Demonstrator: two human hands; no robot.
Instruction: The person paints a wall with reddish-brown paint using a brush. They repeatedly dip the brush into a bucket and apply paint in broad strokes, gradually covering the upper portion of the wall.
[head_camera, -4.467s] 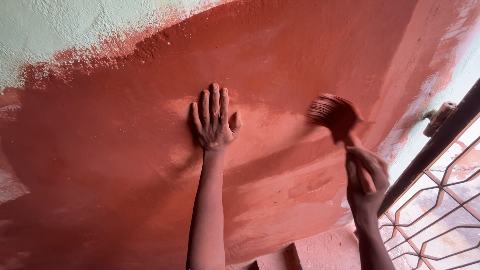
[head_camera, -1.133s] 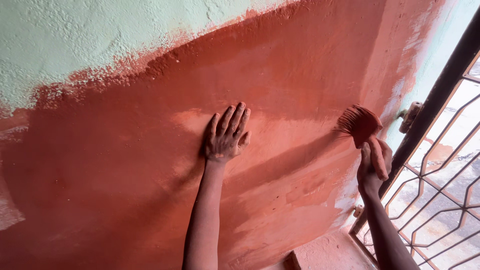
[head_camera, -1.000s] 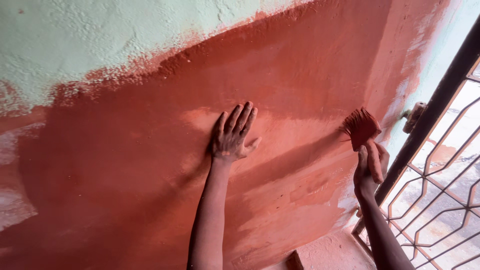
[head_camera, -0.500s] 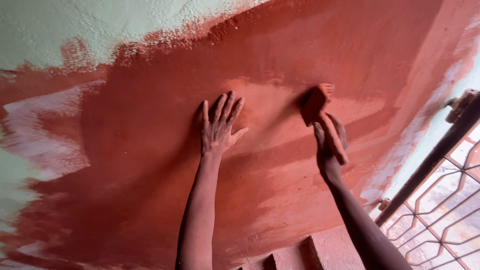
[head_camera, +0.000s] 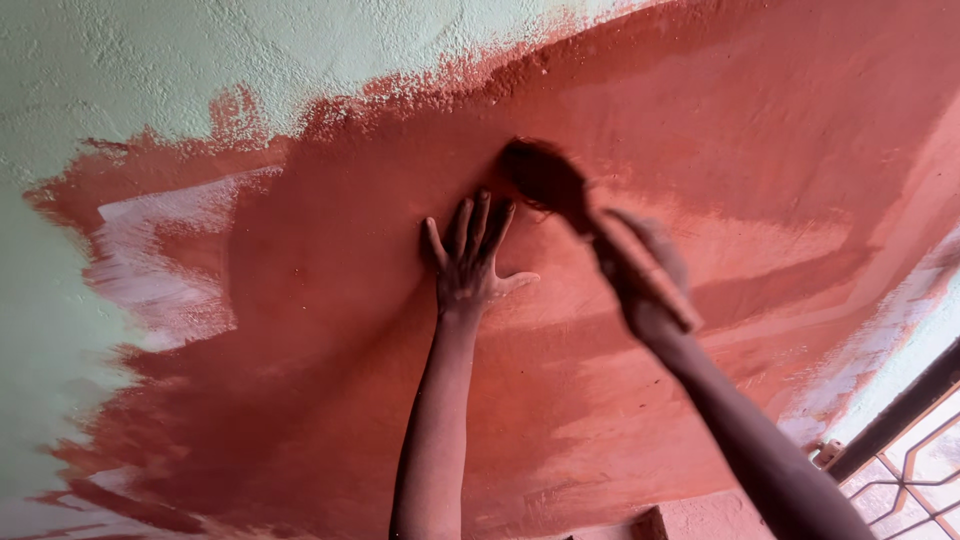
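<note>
both forearms bare, no sleeves; hands (head_camera: 470, 265) smeared with red-brown paint, no gloves or rings.

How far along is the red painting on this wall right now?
Done: red paint covers most of the wall in view. In hand: the right hand holds a brush against it, beside the flat left hand. Left: the pale green area and a thin whitish patch.

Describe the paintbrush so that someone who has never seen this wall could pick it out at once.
Start at the big wall, pale green at the top and coated red-brown below. Near the middle of the red area the left hand lies flat with fingers spread. Just right of those fingertips is the paintbrush, blurred, its dark paint-soaked bristles on the wall and its handle gripped by the right hand.
</note>
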